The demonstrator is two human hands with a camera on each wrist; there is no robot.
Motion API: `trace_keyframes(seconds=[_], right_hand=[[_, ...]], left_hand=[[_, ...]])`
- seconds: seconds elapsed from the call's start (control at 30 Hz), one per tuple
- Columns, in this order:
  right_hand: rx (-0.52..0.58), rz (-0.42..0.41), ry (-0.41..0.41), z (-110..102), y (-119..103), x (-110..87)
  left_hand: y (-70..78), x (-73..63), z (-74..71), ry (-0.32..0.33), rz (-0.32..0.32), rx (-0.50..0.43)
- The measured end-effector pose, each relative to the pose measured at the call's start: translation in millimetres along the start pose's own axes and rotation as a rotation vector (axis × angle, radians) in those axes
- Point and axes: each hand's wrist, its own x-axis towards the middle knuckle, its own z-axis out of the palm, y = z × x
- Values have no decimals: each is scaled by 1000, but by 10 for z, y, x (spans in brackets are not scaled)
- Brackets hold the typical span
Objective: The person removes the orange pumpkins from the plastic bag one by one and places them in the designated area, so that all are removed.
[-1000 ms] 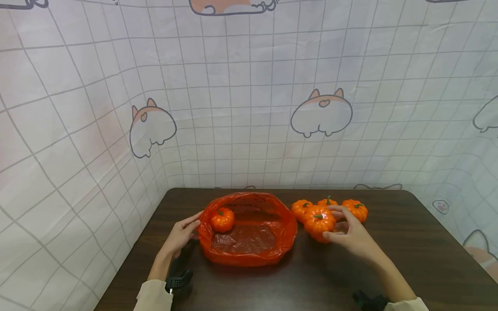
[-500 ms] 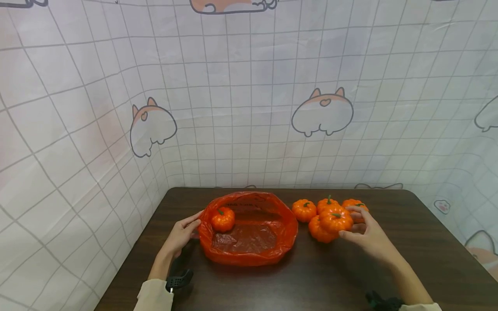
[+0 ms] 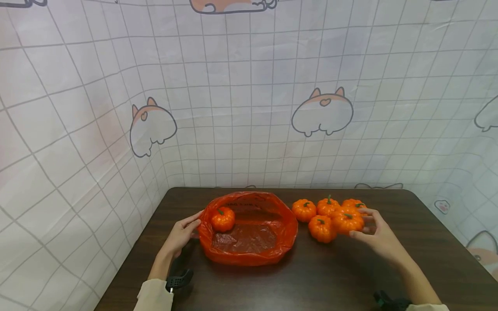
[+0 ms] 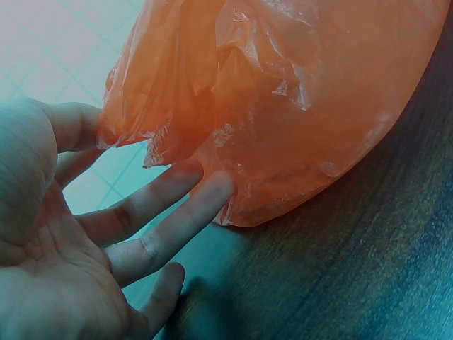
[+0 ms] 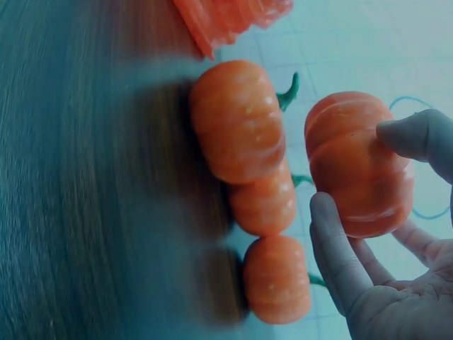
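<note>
My left hand is at the left rim of a red plastic bag, whose mouth is spread wide. In the left wrist view the bag's edge lies between the thumb side and the longer fingers, whose tips touch the plastic. One small orange pumpkin sits inside the bag at its left. With thumb and fingers my right hand grips another pumpkin, raised above the table in the right wrist view. Beside it a pumpkin with a green stem stands upright on the table.
Behind the held one, more pumpkins stand in a row: one on the left, one in the middle and one on the right. All rest on a dark wooden table. A white gridded cloth hangs behind it.
My right hand has moved to the right with its pumpkin, away from the bag, uncovering the front pumpkin on the table. The left hand and the bag have stayed put.
</note>
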Motion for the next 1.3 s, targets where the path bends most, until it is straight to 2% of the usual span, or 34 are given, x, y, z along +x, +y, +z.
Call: trace_keyframes(seconds=[0.37, 0.87, 1.3], right_hand=[[-12, 44, -10, -71, 139, 7], [-47, 96, -34, -133, 348, 91], [-31, 137, -81, -144, 416, 140]], left_hand=[[-10, 10, 11, 5, -18, -6], [29, -19, -2, -11, -3, -10], [43, -19, -16, -13, -12, -23]])
